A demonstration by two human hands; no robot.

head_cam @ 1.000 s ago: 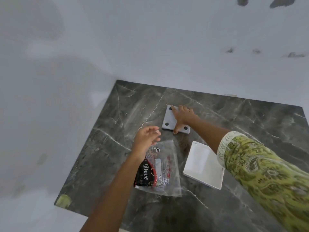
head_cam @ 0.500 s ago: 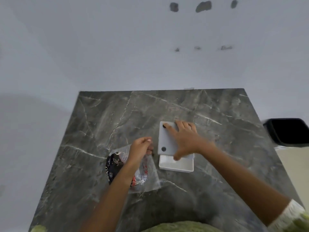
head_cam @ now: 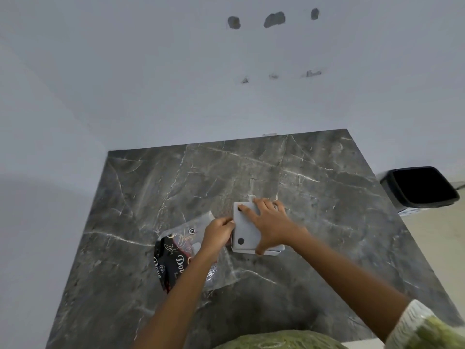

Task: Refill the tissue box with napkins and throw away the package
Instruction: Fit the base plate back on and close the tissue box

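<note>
The white square plastic tissue box point(head_cam: 273, 250) sits near the middle of the dark grey veined marble table point(head_cam: 327, 222), almost wholly covered by its flat grey base panel with black round feet point(head_cam: 245, 230), which lies on top of it. Nearest the camera, the clear plastic napkin package with black and red print point(head_cam: 173, 255) lies flat on the table just left of the box, under the left forearm. The left hand point(head_cam: 218, 231) has its fingers curled together at the panel's left edge, touching it; whether it pinches the panel cannot be told. The right hand point(head_cam: 270, 224) lies spread flat on the panel, thumb hooked over the near edge. Farther right, off the table, stands a black rectangular plastic bin point(head_cam: 420, 187).
</note>
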